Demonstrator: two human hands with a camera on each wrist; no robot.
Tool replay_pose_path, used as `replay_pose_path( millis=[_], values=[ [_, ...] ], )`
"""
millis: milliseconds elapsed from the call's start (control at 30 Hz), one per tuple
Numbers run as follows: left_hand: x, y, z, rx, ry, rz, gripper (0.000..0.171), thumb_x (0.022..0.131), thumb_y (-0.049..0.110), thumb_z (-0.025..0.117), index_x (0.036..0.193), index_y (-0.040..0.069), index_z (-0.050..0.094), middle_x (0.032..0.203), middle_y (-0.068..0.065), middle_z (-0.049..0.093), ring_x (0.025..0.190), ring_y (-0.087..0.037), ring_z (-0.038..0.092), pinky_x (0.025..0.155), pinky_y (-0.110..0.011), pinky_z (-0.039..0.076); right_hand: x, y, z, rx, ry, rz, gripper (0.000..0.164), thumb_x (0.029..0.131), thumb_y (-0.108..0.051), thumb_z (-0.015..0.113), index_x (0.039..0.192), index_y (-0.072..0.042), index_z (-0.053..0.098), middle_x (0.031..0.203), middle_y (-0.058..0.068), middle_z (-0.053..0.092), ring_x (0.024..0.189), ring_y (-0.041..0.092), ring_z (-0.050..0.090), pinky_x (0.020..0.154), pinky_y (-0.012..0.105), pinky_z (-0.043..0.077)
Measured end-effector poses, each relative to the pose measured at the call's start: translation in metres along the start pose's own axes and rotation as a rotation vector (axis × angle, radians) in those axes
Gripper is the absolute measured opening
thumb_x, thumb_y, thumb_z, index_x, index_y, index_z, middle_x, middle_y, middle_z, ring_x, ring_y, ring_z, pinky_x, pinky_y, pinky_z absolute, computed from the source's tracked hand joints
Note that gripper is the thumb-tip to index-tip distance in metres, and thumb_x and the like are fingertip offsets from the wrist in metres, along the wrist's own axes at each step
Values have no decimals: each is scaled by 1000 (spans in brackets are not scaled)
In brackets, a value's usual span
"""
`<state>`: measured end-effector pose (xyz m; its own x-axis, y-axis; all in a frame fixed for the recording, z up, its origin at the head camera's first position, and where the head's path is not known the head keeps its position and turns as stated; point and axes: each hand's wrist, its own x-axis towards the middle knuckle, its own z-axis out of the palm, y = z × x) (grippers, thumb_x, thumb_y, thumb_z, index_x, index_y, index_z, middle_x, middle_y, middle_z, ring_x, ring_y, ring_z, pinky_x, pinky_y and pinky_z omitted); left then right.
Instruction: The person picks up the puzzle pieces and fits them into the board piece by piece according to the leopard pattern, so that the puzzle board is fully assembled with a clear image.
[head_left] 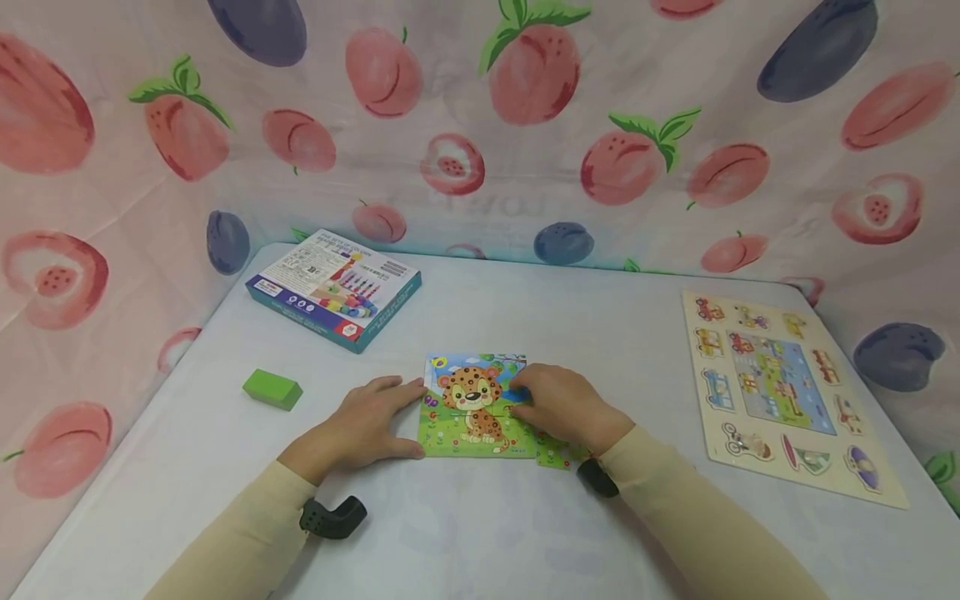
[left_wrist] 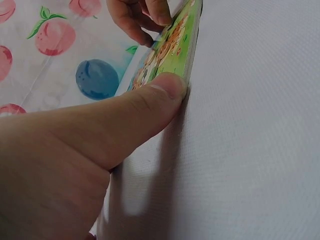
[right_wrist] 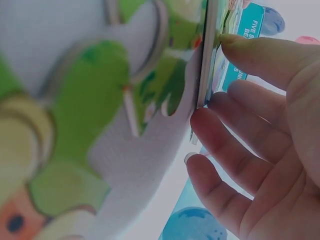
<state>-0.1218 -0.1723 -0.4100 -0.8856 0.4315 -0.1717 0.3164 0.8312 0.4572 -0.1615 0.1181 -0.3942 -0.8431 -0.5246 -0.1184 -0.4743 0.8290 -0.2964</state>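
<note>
A jigsaw puzzle [head_left: 468,433] with a spotted leopard cub on green grass lies flat on the white table. My left hand [head_left: 371,421] rests along its left side, fingers extended, and the thumb [left_wrist: 167,87] touches the lower left corner. At the right side, my right hand [head_left: 562,404] pinches a puzzle piece [head_left: 519,394] with blue on it, mostly covered by the fingers. Loose green puzzle pieces [head_left: 553,454] lie partly under that hand; the right wrist view shows them close up [right_wrist: 105,75], beside the puzzle's edge [right_wrist: 206,65].
A flat toy box [head_left: 330,287] lies at the back left. In front of it sits a green block [head_left: 272,389]. To the right is a wooden picture board [head_left: 723,446] with vehicle pieces. Fruit-print cloth [head_left: 517,167] surrounds the table's back and sides.
</note>
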Motion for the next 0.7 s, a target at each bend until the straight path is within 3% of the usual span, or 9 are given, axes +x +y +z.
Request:
replay_pose_path(
  millis=[700],
  values=[
    [1,-2,1,3,3,1,84,81,42,83,150,10,48,154,-9,44,144,-38,29,111,-65,26,-1,-1,-1,-1,10,-20,30,92,-26,74,114,-6,72,114,5,70,110,24,63,95,43,52]
  ],
)
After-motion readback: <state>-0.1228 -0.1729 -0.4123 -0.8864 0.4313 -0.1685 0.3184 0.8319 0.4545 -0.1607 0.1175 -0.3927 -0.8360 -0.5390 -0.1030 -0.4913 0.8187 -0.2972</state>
